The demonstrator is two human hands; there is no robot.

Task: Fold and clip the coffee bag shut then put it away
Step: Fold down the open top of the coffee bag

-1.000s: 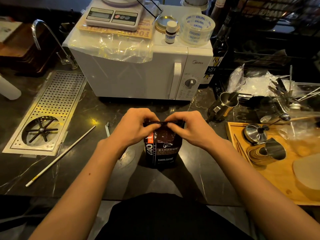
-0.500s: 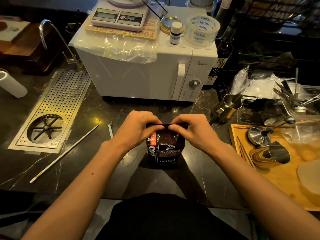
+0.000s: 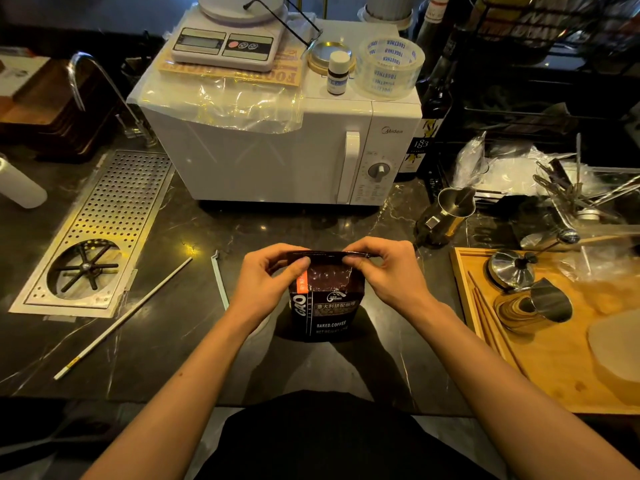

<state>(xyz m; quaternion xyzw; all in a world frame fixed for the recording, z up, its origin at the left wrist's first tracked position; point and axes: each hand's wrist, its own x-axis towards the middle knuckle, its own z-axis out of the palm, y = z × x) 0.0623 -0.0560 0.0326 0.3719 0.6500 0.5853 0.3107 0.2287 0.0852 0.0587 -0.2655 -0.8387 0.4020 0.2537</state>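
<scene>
A dark coffee bag (image 3: 325,313) with white lettering and an orange label stands upright on the black marble counter, in the middle of the head view. My left hand (image 3: 268,282) pinches the left end of its flattened top edge. My right hand (image 3: 388,271) pinches the right end of the same edge. The top edge is pressed flat between my thumbs and fingers. A pale green clip stick (image 3: 220,278) lies on the counter just left of my left hand. A long white rod (image 3: 121,318) lies further left.
A white microwave (image 3: 277,150) stands behind the bag, carrying a scale (image 3: 225,43), a small bottle (image 3: 337,72) and a tape roll (image 3: 391,67). A metal drip tray (image 3: 100,233) is at left. A steel pitcher (image 3: 450,213) and a wooden tray (image 3: 554,341) with metal tools are at right.
The view has shifted so the bag sits lower in the frame. My hands have stayed on the bag's top edge, which now looks flatter and stretched wider.
</scene>
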